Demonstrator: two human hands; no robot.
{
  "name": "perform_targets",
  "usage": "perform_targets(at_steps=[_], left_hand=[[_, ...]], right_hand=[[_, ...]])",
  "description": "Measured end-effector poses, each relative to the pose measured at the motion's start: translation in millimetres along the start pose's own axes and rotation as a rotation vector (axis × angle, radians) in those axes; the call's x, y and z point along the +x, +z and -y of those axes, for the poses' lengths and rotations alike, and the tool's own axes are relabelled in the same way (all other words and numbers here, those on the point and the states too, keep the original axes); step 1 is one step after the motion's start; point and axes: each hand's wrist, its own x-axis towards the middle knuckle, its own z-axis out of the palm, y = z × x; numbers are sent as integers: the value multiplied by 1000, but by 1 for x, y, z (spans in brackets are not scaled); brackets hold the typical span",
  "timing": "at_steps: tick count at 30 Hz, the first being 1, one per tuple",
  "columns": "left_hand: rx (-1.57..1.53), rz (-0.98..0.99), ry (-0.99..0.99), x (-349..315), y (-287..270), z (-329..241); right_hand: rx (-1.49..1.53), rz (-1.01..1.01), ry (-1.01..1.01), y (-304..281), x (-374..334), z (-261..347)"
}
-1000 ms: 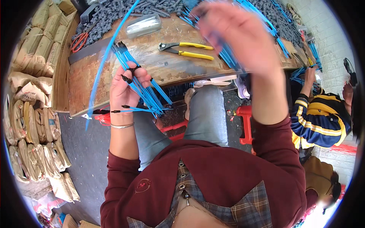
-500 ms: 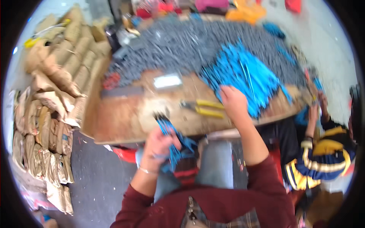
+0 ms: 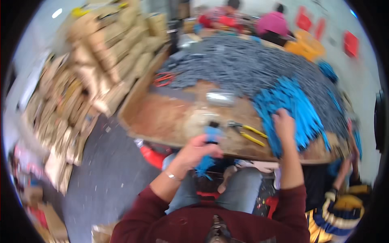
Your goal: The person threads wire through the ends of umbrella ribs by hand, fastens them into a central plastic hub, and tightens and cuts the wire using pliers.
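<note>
The left hand (image 3: 198, 152) is closed round a blue bundle (image 3: 205, 164); the right hand (image 3: 285, 124) is at the blue heap (image 3: 300, 111), its grip (blurred) impossible to tell. A scuffed wooden table (image 3: 156, 119) extends ahead, grey pieces (image 3: 243, 60) beyond both hands, brown sacks (image 3: 127, 50) off leftward.

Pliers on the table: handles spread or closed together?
Spread: the pliers show yellow handles diverging, with wooden tabletop visible between; blur hides whether the jaws gape.
</note>
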Motion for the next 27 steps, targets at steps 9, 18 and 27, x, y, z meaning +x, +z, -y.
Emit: perform_targets(at_steps=[9,18,27], left_hand=[[8,-98,269,19,-3,33],[-79,5,164,17,-21,22],[-240,91,124,15,6,28]], right_hand=[[1092,234,-135,-65,-70,24],[806,384,-240,20,-132,121],[917,260,-110,27,-155,113]])
